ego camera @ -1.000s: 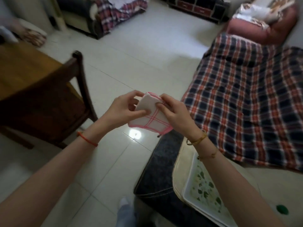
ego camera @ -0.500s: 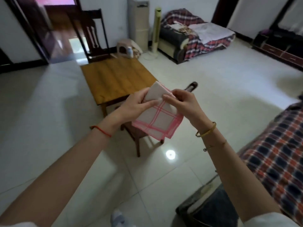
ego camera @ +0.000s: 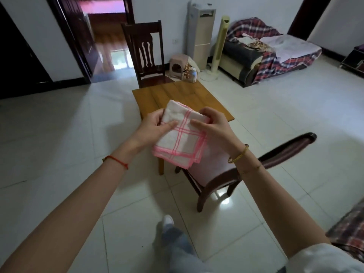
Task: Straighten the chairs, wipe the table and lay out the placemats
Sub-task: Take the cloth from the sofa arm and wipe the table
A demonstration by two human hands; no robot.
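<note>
The square, light-brown wooden table (ego camera: 178, 99) stands ahead on the tiled floor, its top bare. At its far edge a dark wooden chair with a carved back (ego camera: 146, 56) faces it squarely. At its near right corner a dark chair with a pinkish seat (ego camera: 216, 170) sits skewed, turned away from the table edge.

Above the near edge both hands hold a folded white cloth with pink check stripes (ego camera: 180, 138). The left hand (ego camera: 152, 128) pinches its left side, thumb on top. The right hand (ego camera: 213, 125) grips the right fold, fingers curled over.

The step in hand looks like readying the cloth for wiping. It would go best folded into a flat pad and swept from the far edge toward the near one in overlapping strokes.

No container shows clearly, and no placemats are in view.
</note>
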